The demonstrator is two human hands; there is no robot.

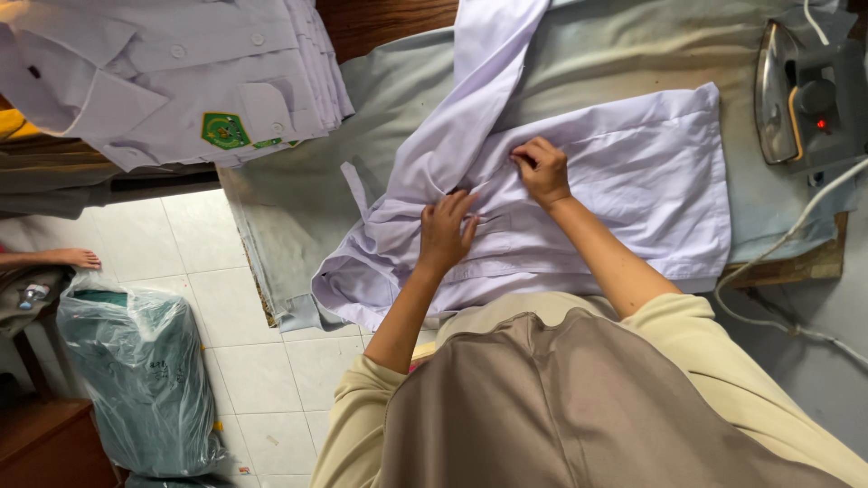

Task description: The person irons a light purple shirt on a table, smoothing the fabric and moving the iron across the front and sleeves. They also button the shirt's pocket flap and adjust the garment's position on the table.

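Nearest the camera, the person's left hand (445,230) is pressing down on the pale lilac shirt (633,181), its fingers (463,210) spread and lying flat on the cloth rather than closed around anything. Just beyond it, the right hand (542,170) is pinching a small fold of the same shirt, with its fingers (524,159) curled shut on the fabric near the middle of the garment. The shirt is lying spread across the padded surface (298,194), its body reaching toward the right edge and one sleeve trailing up over the far edge, while the collar end is hanging slightly off the near edge. It looks like thin, light, soft cotton that is creasing and sliding easily, so it would likely bunch if dragged by one spot; the seams, hem and button strip seem the firmest places to take hold of, with a flat palm steadying the rest. Farther off, at the right end of the surface, an iron (796,95) is standing on its heel with a small red lamp glowing, and its cord (787,239) is running down past the right edge. At the far left corner, a stack of folded shirts (181,81) with a green badge is sitting. On the tiled floor (262,361) to the left, a bag (136,380) of clear plastic is holding dark green cloth.
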